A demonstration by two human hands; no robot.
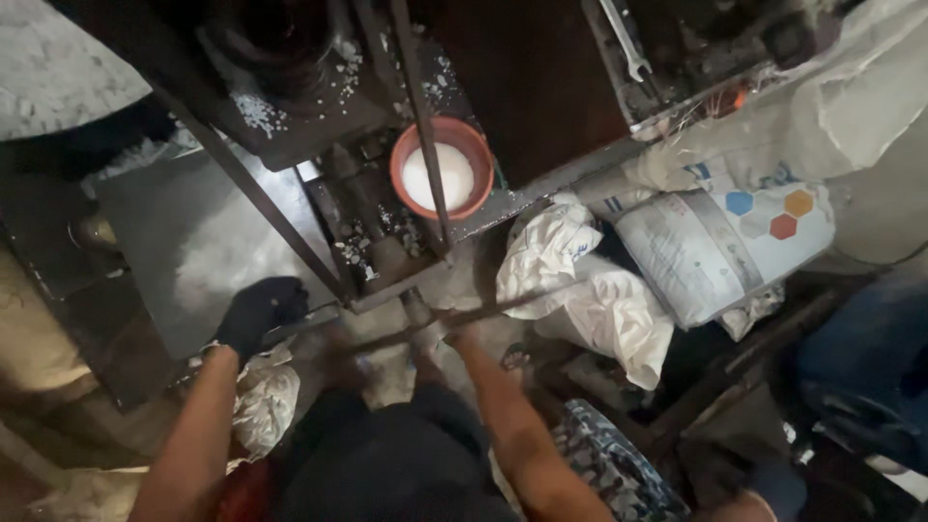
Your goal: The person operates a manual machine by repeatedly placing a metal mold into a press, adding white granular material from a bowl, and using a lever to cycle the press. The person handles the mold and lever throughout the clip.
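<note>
My left hand point(259, 311) wears a black glove, and its fingers curl over the lower edge of a dark metal plate point(193, 251) on a machine. My right hand point(452, 335) is bare and blurred, closed around a thin metal rod point(522, 302) that runs sideways below the machine's frame. Above both hands, an orange bowl point(462, 135) full of white granules sits on the machine bed, behind an upright bar point(418, 106). White granules point(259, 114) lie spilled over the dark machine parts.
Crumpled white sacks point(590, 300) and a full printed sack point(720, 242) lie to the right of the machine. A wrench point(623, 43) rests on the upper right ledge. A slanted frame bar point(261, 198) crosses the plate. Another person's blue-clad leg point(860, 358) is at the far right.
</note>
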